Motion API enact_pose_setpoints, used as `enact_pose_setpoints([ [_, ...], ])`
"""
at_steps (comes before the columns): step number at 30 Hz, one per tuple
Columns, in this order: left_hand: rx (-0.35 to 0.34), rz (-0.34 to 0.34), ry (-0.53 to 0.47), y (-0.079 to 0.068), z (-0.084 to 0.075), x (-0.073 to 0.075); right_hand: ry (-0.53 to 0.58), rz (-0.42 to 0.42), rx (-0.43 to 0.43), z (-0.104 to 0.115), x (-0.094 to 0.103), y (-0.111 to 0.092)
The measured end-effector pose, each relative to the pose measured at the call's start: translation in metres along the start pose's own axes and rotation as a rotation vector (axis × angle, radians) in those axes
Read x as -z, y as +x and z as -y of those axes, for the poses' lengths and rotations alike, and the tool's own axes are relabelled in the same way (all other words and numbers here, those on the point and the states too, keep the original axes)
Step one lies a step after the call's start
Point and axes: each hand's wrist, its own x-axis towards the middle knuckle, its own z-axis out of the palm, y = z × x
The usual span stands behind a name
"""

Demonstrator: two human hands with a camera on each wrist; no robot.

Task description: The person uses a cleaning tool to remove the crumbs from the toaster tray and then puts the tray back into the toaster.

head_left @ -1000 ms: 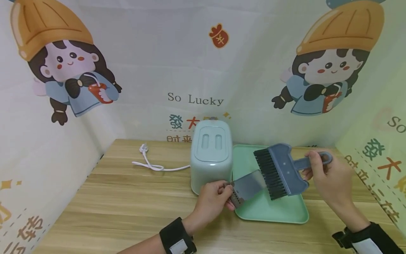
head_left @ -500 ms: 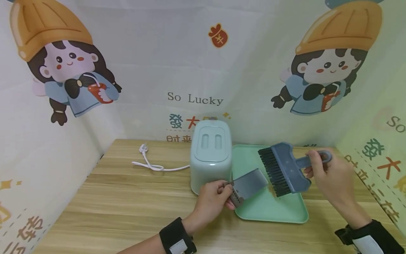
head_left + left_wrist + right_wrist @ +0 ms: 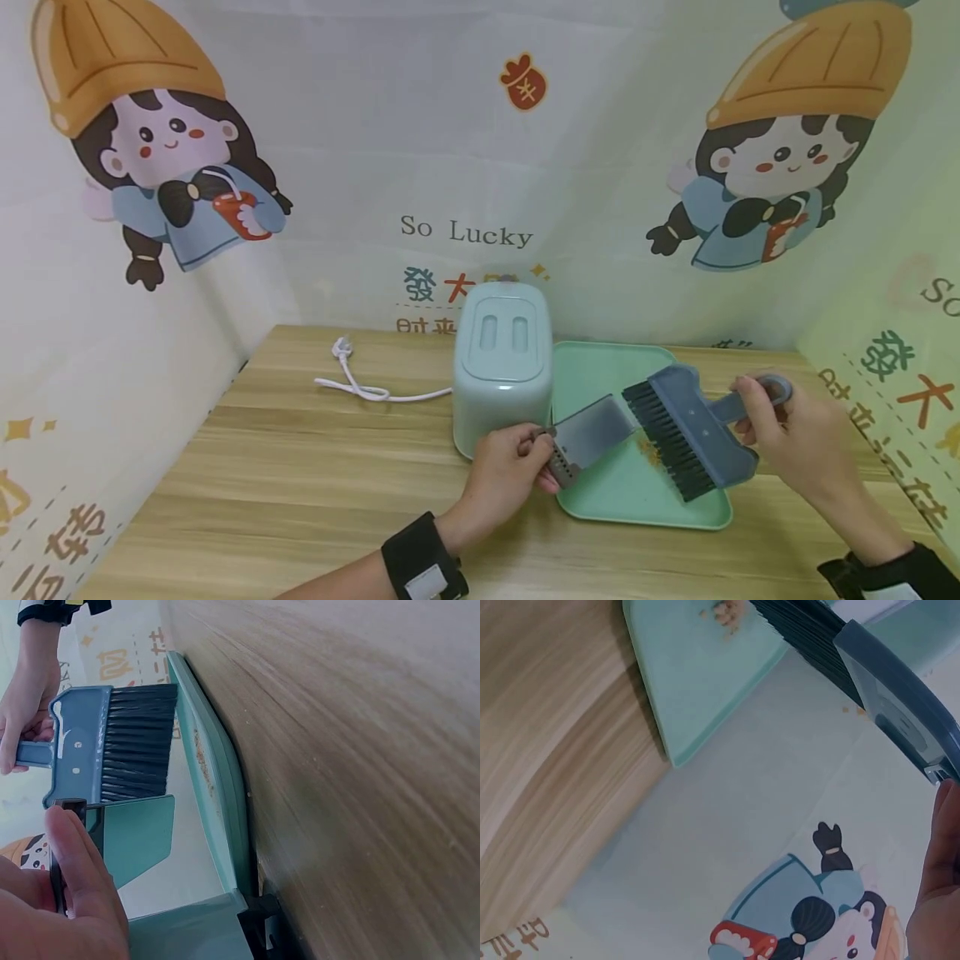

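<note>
your left hand (image 3: pixel 510 462) pinches the metal plate (image 3: pixel 596 433) by its dark, perforated end, below the middle of the head view; the plate slants up to the right, over the green tray (image 3: pixel 622 500). your right hand (image 3: pixel 798 433), at the right of that frame, has its fingers closed round the handle (image 3: pixel 731 406) of the blue brush (image 3: pixel 703 431). the bristles (image 3: pixel 670 439) sit just beside the plate's free end; you cannot tell for sure whether they touch it.

the step in hand looks like brushing the plate off over the tray. to do it well, pinch that dark end firmly, lay the bristles across the plate's broad face and draw them toward the free end, away from your fingers, in short, light strokes. a hard flick could throw crumbs (image 3: pixel 648 452) past the rim onto the wooden surface (image 3: pixel 300 492). steer the plate clear of the pale green appliance (image 3: pixel 501 333) just behind your left hand.

in the head view the brush sits close over the crumbs and may cover some. the left wrist view looks low across the tray and shows them strung along its floor, left of centre, with the bristle tips apart from them. the right wrist view shows them as a loose little heap of separate bits at the top of the frame, but not your left hand.
</note>
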Motion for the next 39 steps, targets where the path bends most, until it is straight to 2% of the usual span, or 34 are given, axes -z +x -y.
enact_pose_setpoints([
  [3,0.004,-0.004,0.002,0.000,0.001,0.000,0.007,-0.036,-0.032,0.002,0.001,0.005],
  [5,0.013,-0.006,0.003,0.001,0.006,0.000,0.004,-0.020,-0.044,0.004,-0.001,0.007],
  [7,0.018,-0.011,0.001,0.000,0.004,0.000,-0.004,0.009,-0.038,0.003,-0.005,0.006],
  [10,0.016,-0.014,0.001,-0.004,-0.006,0.000,-0.004,0.041,-0.022,-0.001,-0.009,0.003],
  [15,0.013,-0.004,0.009,-0.012,-0.030,0.001,-0.033,0.004,0.002,-0.009,-0.005,0.003],
  [19,0.021,-0.002,0.020,-0.014,-0.039,0.002,-0.030,0.001,0.003,-0.006,0.001,0.007],
  [26,0.014,-0.009,0.023,-0.014,-0.038,0.000,-0.055,0.095,0.046,-0.010,0.003,0.002],
  [31,0.005,-0.006,0.016,-0.014,-0.036,-0.001,-0.057,0.076,-0.034,-0.015,0.006,-0.002],
  [35,0.015,-0.004,0.006,-0.015,-0.037,-0.001,-0.057,0.052,-0.078,-0.011,0.009,0.003],
  [39,0.032,-0.002,-0.005,-0.015,-0.038,0.000,-0.077,0.094,-0.080,-0.007,0.008,0.007],
])
